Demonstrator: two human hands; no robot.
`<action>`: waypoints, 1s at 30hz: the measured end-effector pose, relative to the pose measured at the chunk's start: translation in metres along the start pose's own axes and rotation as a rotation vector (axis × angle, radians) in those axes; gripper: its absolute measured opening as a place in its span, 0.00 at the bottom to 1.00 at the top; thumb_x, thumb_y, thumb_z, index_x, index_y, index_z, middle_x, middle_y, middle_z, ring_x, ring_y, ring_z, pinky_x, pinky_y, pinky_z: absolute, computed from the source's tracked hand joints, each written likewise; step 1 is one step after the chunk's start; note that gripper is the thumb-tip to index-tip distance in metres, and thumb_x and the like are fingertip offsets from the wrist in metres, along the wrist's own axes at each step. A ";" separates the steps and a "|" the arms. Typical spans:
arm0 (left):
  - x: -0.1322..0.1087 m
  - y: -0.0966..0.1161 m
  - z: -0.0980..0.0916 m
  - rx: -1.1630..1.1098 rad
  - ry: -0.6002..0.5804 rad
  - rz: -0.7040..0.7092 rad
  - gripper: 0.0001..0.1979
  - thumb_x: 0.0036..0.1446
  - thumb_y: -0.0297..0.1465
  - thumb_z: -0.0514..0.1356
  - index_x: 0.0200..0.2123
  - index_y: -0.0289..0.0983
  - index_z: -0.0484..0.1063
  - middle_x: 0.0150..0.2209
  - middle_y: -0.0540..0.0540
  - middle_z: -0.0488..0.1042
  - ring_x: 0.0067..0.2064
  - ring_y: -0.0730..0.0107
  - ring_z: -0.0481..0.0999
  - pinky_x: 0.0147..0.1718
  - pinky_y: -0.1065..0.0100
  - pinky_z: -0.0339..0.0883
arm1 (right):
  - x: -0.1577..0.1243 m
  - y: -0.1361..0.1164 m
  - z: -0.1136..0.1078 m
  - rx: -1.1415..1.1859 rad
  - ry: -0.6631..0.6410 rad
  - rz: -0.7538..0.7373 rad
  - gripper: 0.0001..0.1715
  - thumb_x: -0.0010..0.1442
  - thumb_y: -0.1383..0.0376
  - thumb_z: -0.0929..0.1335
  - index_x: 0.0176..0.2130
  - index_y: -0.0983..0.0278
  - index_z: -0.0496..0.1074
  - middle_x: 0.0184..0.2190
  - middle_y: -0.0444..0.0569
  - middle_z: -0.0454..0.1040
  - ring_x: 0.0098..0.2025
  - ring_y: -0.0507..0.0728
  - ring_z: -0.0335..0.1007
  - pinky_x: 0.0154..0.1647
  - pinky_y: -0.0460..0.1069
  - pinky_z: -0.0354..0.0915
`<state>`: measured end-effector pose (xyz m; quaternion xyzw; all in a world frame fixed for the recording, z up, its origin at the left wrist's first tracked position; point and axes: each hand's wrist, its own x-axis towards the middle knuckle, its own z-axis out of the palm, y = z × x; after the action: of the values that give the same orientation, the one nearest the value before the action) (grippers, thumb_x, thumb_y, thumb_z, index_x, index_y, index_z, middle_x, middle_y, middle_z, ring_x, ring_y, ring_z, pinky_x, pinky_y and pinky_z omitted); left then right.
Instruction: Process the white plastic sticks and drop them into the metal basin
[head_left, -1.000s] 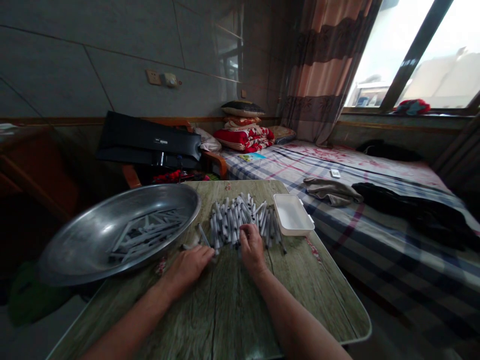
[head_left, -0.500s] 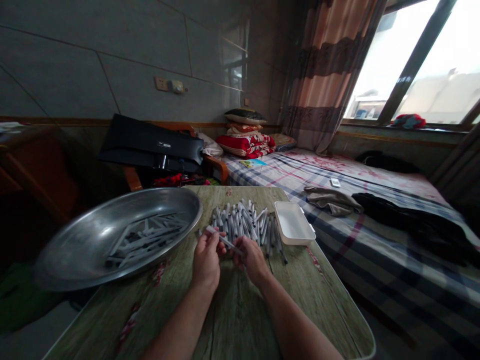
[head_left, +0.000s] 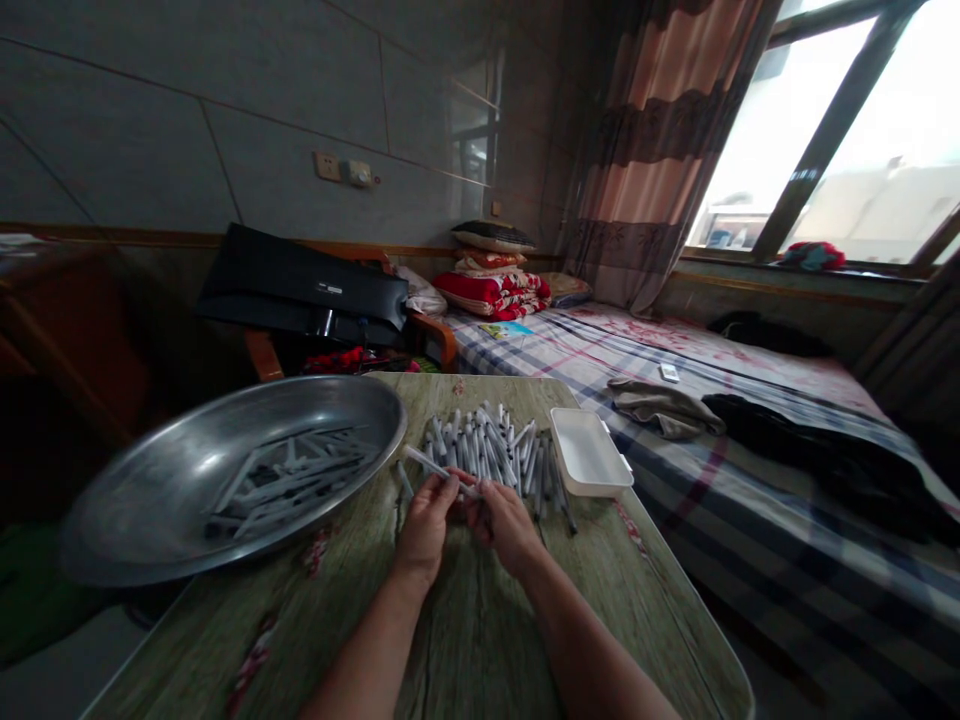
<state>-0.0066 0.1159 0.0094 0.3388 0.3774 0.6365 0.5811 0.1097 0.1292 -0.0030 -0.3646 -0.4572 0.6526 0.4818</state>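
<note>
A slim whitish pen (head_left: 426,460) slants up to the left between my two hands, above the near side of the table. My left hand (head_left: 426,522) pinches it around its middle with thumb and fingers. At its lower right end, my right hand (head_left: 504,520) is closed on it, and the fingers hide that tip. Just beyond my hands lies a pile of similar pens (head_left: 487,440), pale barrels with dark ends. One loose pen (head_left: 405,480) rests beside my left hand, near the bowl.
A large oval metal bowl (head_left: 180,440) holding several pale pen-like tubes sits at the left, overhanging the table edge. To the right of the pile stands a white plastic box (head_left: 592,490). The wood-patterned table (head_left: 480,640) adjoins a bed (head_left: 750,530) with clothes on it.
My left hand has slid down the pen, so more of its upper left end shows. My two hands are now closer together.
</note>
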 end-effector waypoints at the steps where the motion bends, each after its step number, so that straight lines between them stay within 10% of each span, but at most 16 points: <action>1: 0.001 0.001 -0.001 -0.019 0.023 0.014 0.13 0.48 0.42 0.66 0.31 0.39 0.75 0.26 0.49 0.74 0.24 0.70 0.71 0.25 0.67 0.65 | 0.000 0.001 -0.001 0.008 0.028 0.025 0.29 0.54 0.42 0.64 0.30 0.66 0.69 0.16 0.41 0.65 0.12 0.46 0.52 0.11 0.42 0.44; 30: 0.004 -0.006 -0.008 -0.064 0.221 -0.065 0.17 0.37 0.38 0.72 0.30 0.35 0.77 0.30 0.46 0.80 0.29 0.71 0.77 0.26 0.73 0.70 | 0.003 0.003 -0.004 -0.209 0.086 0.033 0.31 0.56 0.39 0.60 0.21 0.62 0.61 0.12 0.37 0.57 0.11 0.46 0.47 0.10 0.44 0.44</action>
<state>-0.0111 0.1193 -0.0004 0.2353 0.4294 0.6627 0.5667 0.1116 0.1322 -0.0077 -0.4481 -0.4954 0.5930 0.4497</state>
